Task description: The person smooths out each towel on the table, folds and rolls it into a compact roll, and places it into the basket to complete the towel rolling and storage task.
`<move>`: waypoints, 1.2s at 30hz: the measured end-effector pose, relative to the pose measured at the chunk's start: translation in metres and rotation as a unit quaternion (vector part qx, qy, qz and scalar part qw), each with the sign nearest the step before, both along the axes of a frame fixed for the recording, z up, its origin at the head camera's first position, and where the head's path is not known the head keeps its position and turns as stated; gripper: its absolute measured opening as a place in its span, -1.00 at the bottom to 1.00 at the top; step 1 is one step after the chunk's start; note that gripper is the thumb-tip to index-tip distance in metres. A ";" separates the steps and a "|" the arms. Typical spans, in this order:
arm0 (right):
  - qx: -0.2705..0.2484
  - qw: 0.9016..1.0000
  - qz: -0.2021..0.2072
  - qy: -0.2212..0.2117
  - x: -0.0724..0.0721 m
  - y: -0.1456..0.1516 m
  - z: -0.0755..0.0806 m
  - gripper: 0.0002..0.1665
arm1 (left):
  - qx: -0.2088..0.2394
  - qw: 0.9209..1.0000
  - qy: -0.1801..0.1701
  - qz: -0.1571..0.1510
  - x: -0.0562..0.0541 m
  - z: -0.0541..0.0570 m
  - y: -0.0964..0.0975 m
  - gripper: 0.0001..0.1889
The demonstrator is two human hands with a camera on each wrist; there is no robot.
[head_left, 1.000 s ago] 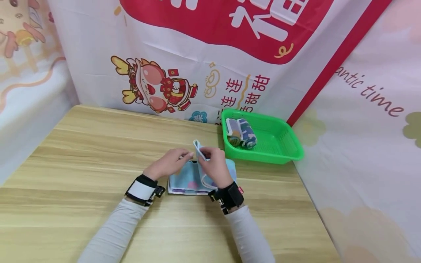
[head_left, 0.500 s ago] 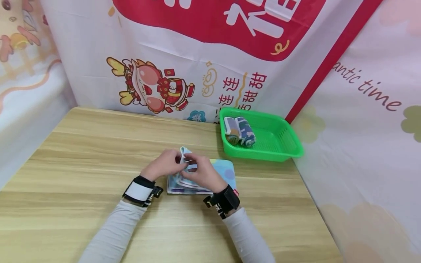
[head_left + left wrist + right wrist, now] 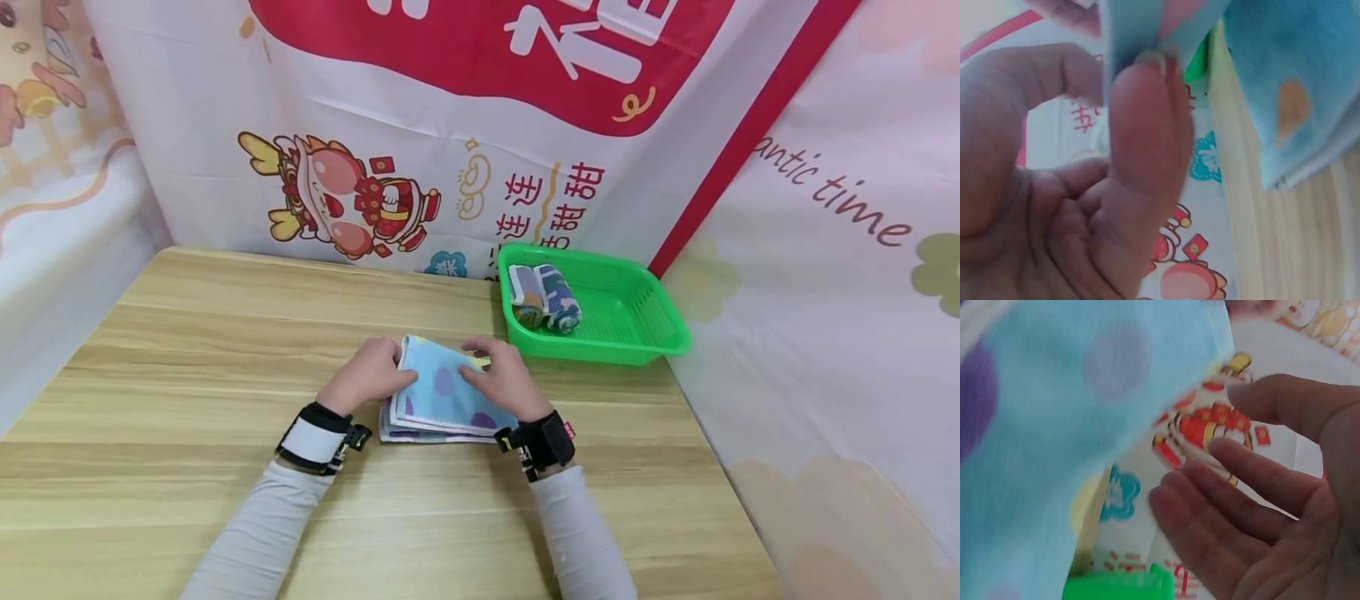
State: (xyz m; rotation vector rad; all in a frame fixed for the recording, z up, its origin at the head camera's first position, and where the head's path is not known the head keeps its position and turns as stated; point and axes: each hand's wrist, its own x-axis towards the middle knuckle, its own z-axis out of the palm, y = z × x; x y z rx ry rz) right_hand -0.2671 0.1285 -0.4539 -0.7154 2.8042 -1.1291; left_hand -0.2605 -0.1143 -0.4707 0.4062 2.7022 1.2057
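Note:
A folded light-blue towel (image 3: 442, 392) with purple dots and white edging lies on the table in the head view. My left hand (image 3: 366, 377) pinches its raised left fold. In the left wrist view, the thumb and fingers of this left hand (image 3: 1147, 144) press the cloth (image 3: 1132, 31) between them. Over the towel's right part stands my right hand (image 3: 510, 385), fingers spread. The right wrist view has that right hand (image 3: 1260, 512) holding nothing, with the dotted towel (image 3: 1041, 437) beside its fingertips. Lower towel layers show along the front edge.
A green plastic basket (image 3: 622, 354) stands behind and right of the towel. Inside it, at the left end, lie two rolled towels: one grey-brown (image 3: 527, 298), one dark blue patterned (image 3: 558, 300). The wooden table (image 3: 225, 333) meets a printed cloth backdrop (image 3: 202, 167) at the back.
The upper part of the towel was folded back to the left and now has a broad dotted face on top. My right hand let go of the fold and moved right; my left hand took it.

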 end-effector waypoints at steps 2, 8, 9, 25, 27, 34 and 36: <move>0.027 1.000 -0.009 -0.007 -0.003 0.007 -0.002 -0.55 | -0.017 1.000 -0.024 0.005 0.002 -0.003 -0.003 -0.74; 0.069 0.996 -0.017 -0.048 -0.013 0.018 -0.019 -0.49 | -0.060 0.997 -0.050 0.022 0.004 -0.011 -0.011 -0.57; 0.072 0.996 -0.015 -0.054 -0.015 0.019 -0.022 -0.48 | -0.065 0.997 -0.042 0.029 0.004 -0.011 -0.011 -0.57; 0.124 0.989 -0.028 -0.077 -0.017 0.015 -0.037 -0.51 | -0.125 0.986 0.106 0.004 0.020 0.003 0.035 -0.62; 0.129 0.989 -0.027 -0.072 -0.017 0.014 -0.038 -0.52 | -0.144 0.984 0.108 -0.003 0.021 -0.002 0.040 -0.57; 0.143 0.988 -0.017 -0.052 -0.015 0.009 -0.036 -0.52 | -0.193 0.975 0.106 -0.012 0.026 -0.013 0.052 -0.72; 0.147 0.988 -0.018 -0.050 -0.015 0.007 -0.035 -0.52 | -0.195 0.975 0.107 -0.011 0.027 -0.013 0.053 -0.77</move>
